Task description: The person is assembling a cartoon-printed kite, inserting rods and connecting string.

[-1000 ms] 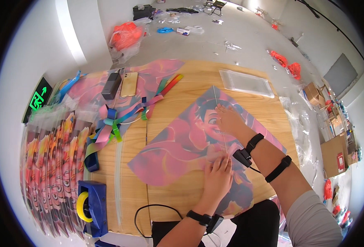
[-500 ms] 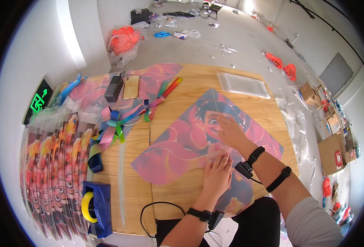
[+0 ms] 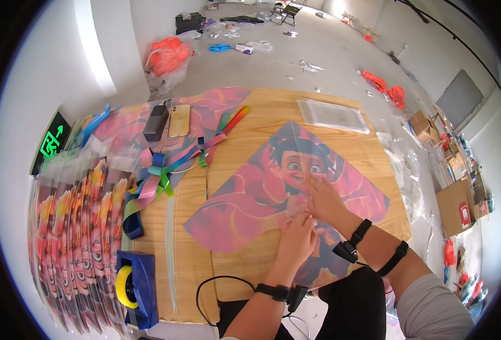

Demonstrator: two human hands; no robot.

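Observation:
A pink diamond-shaped kite (image 3: 245, 204) printed with a cartoon face lies flat on the wooden table (image 3: 262, 127). A thin spar (image 3: 297, 148) runs down the kite's middle. My right hand (image 3: 324, 199) presses on the kite just below the printed face, fingers spread along the spar. My left hand (image 3: 297, 241) rests right beside it, fingertips pinching something small at the kite's centre; what it pinches is too small to tell. Both wrists wear black bands.
Coloured ribbon tails (image 3: 154, 175) lie left of the kite. A stack of packaged kites (image 3: 72, 226) covers the table's left side, with a blue tape dispenser (image 3: 137, 289) in front. A phone (image 3: 179, 120), a black case (image 3: 155, 122) and a clear bag (image 3: 332, 115) sit further back.
Both hands have stayed at the kite's centre with only slight finger shifts; the head view has drifted a little.

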